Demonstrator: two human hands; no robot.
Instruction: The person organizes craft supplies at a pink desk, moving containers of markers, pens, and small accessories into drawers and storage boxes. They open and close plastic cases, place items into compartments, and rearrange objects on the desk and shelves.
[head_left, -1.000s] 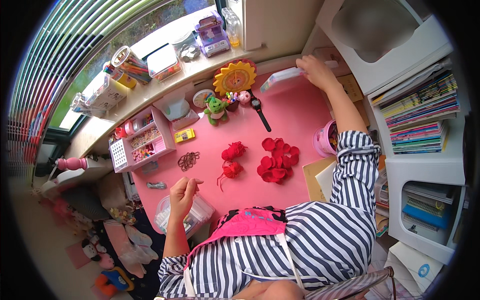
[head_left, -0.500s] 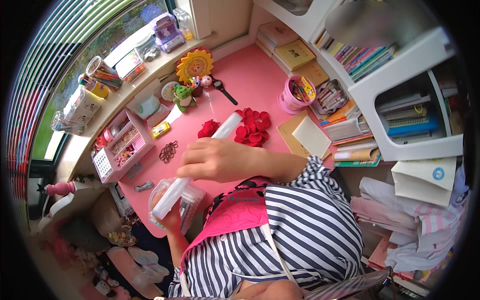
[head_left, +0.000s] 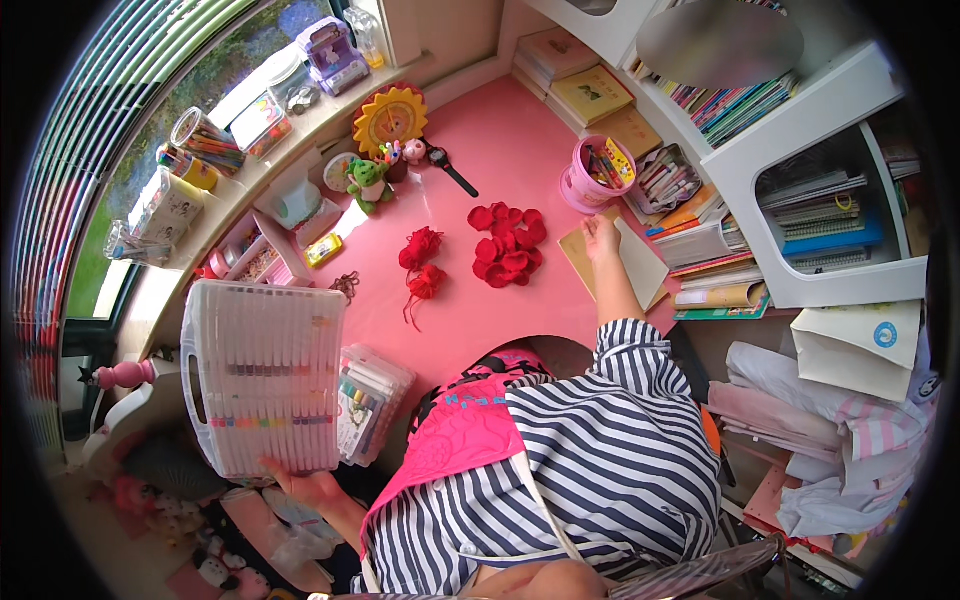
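My left hand (head_left: 306,486) grips the lower edge of a clear plastic marker case (head_left: 262,375), holding it tilted at the lower left. Rows of markers with coloured ends show through its lid. A second clear box (head_left: 372,400) with pens inside sits just right of the case, at the desk's edge. At the right, my right hand (head_left: 601,240) has its fingers curled at the upper edge of a white pad (head_left: 640,262), which lies on a brown folder (head_left: 577,256). Red petals (head_left: 507,245) and two bundles of red yarn (head_left: 424,262) lie mid-desk.
On the pink desk (head_left: 470,140) stand a pink pen bucket (head_left: 590,188), a green toy dinosaur (head_left: 369,184) and a black watch (head_left: 452,170). A compartment box (head_left: 262,250) stands at the left. Books (head_left: 700,245) line the right side, and jars sit on the windowsill (head_left: 290,130).
My right hand has left the marker case and moved right to the white pad. The case has swung left and turned so its broad face shows, held by my left hand alone.
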